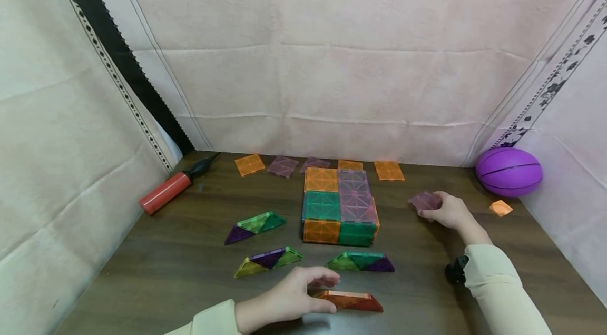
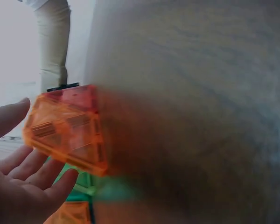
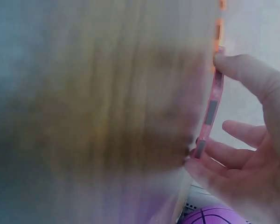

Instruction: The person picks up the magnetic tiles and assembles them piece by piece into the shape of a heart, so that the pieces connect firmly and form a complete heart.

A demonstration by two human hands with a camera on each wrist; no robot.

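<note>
My right hand (image 1: pixel 446 212) pinches a square purple magnetic tile (image 1: pixel 423 200) between thumb and fingers, right of the tile block. The right wrist view shows this tile (image 3: pixel 210 112) edge-on, slightly tilted. My left hand (image 1: pixel 296 298) is spread around the left end of an orange-and-red trapezoid of magnetic tiles (image 1: pixel 353 301), which stands on the table. In the left wrist view its thumb and relaxed fingers lie apart, with the trapezoid (image 2: pixel 65 126) beyond them; whether they touch it I cannot tell. A box-shaped block of orange, green and purple tiles (image 1: pixel 322 206) sits mid-table.
Three green, purple and yellow trapezoids (image 1: pixel 254 227) (image 1: pixel 268 260) (image 1: pixel 362 261) stand left of and before the block. Several square tiles (image 1: pixel 250 165) lie along the back edge. A red pump (image 1: pixel 166 193) lies left; a purple ball (image 1: pixel 509 171) and small orange piece (image 1: pixel 500 208) sit right.
</note>
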